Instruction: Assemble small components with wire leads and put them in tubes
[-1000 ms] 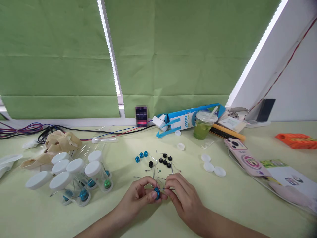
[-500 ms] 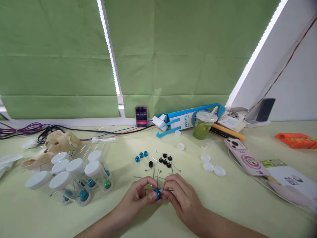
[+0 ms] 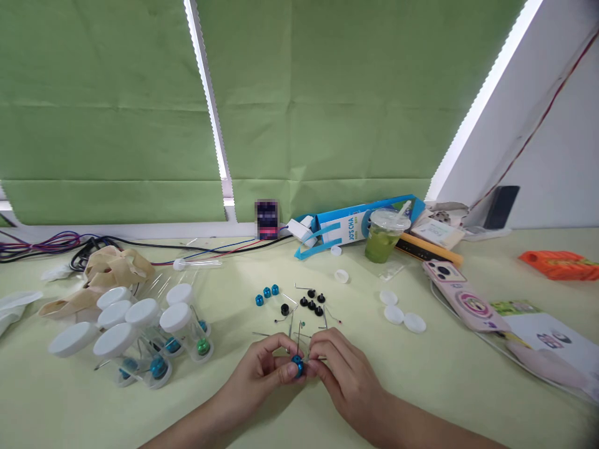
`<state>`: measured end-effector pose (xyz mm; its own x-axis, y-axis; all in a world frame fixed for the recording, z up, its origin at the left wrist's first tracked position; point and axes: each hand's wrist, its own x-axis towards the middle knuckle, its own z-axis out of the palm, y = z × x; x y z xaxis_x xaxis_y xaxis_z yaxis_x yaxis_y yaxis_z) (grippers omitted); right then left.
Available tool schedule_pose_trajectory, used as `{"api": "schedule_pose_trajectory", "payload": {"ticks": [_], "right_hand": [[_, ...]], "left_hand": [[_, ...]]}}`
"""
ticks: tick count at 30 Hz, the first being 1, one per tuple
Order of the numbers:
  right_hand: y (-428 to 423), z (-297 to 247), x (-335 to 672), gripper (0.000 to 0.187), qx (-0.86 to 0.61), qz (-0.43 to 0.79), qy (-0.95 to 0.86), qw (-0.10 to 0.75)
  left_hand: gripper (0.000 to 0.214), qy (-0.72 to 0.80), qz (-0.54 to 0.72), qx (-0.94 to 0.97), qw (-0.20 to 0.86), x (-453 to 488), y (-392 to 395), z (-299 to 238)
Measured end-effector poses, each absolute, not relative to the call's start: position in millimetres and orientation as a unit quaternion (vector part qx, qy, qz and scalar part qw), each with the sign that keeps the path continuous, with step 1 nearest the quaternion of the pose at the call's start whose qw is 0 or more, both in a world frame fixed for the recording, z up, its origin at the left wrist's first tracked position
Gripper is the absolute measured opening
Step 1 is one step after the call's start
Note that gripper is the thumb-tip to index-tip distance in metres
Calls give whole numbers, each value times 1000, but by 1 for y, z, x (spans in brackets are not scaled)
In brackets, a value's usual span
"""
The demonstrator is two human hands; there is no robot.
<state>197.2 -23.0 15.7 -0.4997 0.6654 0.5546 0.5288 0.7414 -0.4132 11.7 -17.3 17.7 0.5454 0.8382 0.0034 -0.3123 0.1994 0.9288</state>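
My left hand (image 3: 271,365) has thumb and fingers closed around a small blue metal knob (image 3: 298,366). A thin metal rod (image 3: 299,333) stands up from the knob. Against the knob's right side, my right hand (image 3: 344,368) pinches a thin metal rod that looks like a hex key (image 3: 321,358); its inner end is hidden by the fingers. Just beyond the hands lie several loose thin rods and L-shaped hex keys (image 3: 290,301), several black thumb screws (image 3: 312,304), a black knob (image 3: 285,309) and three blue knobs (image 3: 267,292).
Clear jars with white caps (image 3: 175,318), some holding blue or green knobs, stand at left. Loose white caps (image 3: 394,314) lie at right. Farther back are a green drink cup (image 3: 384,237), a blue paper bag (image 3: 346,227) and cables (image 3: 131,242). A pink phone (image 3: 463,296) lies right.
Almost nothing differs. The blue knob and the rod standing from it have shifted very slightly to the right; both hands keep their hold.
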Motion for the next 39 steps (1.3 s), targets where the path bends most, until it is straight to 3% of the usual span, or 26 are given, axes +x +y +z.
{"api": "schedule_pose_trajectory", "payload": {"ticks": [39], "right_hand": [[-24,13,198,10,-349,123,-859,354]], "left_hand": [[9,256,401,486,733,11,-17,14]]}}
